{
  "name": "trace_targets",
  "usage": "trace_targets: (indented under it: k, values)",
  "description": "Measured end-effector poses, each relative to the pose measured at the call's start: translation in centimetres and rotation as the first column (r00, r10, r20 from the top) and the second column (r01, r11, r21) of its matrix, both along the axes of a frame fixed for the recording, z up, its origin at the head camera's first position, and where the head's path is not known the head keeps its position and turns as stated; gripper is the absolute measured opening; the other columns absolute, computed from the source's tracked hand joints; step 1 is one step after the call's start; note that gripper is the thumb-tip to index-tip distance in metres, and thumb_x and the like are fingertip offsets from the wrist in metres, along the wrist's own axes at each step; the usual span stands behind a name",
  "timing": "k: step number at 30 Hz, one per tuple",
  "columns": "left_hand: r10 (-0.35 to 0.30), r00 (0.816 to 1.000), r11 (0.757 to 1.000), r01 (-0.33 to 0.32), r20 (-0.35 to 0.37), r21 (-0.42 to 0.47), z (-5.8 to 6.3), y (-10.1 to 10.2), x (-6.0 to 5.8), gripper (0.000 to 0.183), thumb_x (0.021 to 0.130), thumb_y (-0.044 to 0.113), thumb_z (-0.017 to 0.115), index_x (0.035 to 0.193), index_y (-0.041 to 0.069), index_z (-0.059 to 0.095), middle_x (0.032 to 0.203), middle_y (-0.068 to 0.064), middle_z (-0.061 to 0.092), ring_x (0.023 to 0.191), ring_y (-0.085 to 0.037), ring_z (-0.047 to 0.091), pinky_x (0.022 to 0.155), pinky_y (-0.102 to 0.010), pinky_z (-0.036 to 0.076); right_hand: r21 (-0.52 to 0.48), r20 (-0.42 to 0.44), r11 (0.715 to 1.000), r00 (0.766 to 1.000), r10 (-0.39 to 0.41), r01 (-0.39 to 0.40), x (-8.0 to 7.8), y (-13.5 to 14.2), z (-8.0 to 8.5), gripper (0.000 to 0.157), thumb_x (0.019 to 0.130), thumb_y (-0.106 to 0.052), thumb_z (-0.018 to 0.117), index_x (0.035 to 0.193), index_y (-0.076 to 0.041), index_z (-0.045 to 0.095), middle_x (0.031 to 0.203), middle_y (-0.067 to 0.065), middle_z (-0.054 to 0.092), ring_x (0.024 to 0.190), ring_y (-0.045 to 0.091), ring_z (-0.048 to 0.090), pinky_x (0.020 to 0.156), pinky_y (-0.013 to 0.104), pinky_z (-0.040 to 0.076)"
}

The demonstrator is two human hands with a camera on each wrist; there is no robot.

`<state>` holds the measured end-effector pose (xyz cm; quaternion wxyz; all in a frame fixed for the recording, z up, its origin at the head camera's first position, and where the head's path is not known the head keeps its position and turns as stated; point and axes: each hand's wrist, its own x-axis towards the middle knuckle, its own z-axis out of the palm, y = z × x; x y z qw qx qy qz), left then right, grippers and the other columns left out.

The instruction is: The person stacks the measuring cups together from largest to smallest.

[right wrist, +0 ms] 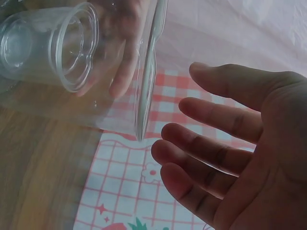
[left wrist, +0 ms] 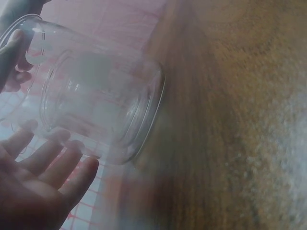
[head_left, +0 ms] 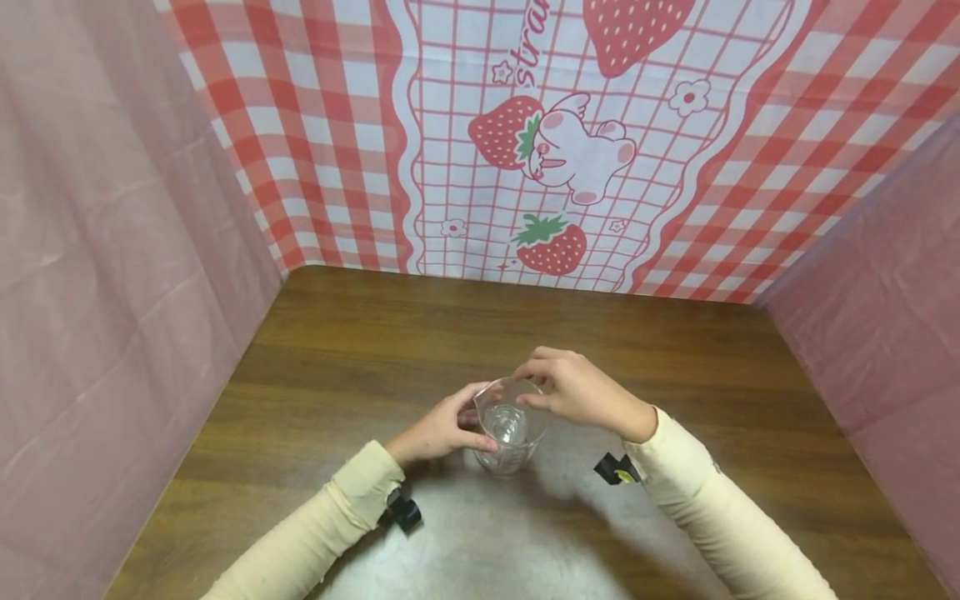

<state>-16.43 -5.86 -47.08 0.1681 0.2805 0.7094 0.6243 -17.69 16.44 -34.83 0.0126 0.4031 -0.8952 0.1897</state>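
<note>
A clear beaker (head_left: pixel 512 457) with a pouring lip stands in front of me, and a smaller clear beaker (right wrist: pixel 36 45) sits inside it. My left hand (head_left: pixel 438 427) holds the large beaker from the left, its thumb on the near side of the wall and its fingers towards the far side. Over the right part of the rim is my right hand (head_left: pixel 588 392), thumb and fingers spread. In the right wrist view its fingers stand apart from the rim with nothing between them.
The beakers are over a brown wooden table (head_left: pixel 360 333). A red-and-white strawberry cloth (head_left: pixel 465 183) hangs behind it. Pink curtains (head_left: pixel 112 250) close off the left and right sides. Each sleeve carries a small black wrist device (head_left: pixel 403 511).
</note>
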Motion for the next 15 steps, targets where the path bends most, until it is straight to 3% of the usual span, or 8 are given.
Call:
trace_targets:
  k: [15]
  values:
    - [0.006,1.0,1.0,-0.006,-0.008,-0.015,-0.1,0.0,0.0,0.08,0.08,0.016,0.08,0.145,0.004,0.037,0.151,-0.019,0.042,0.138,-0.036,0.043,0.11,-0.049,0.043,-0.047,0.023,0.996,0.997,-0.069,0.071,0.0,1.2,0.2,0.02,0.085,-0.021,0.076,0.101,-0.009,0.074,0.094,0.004,0.068,0.069,0.006,0.053,0.059,0.019,0.047]
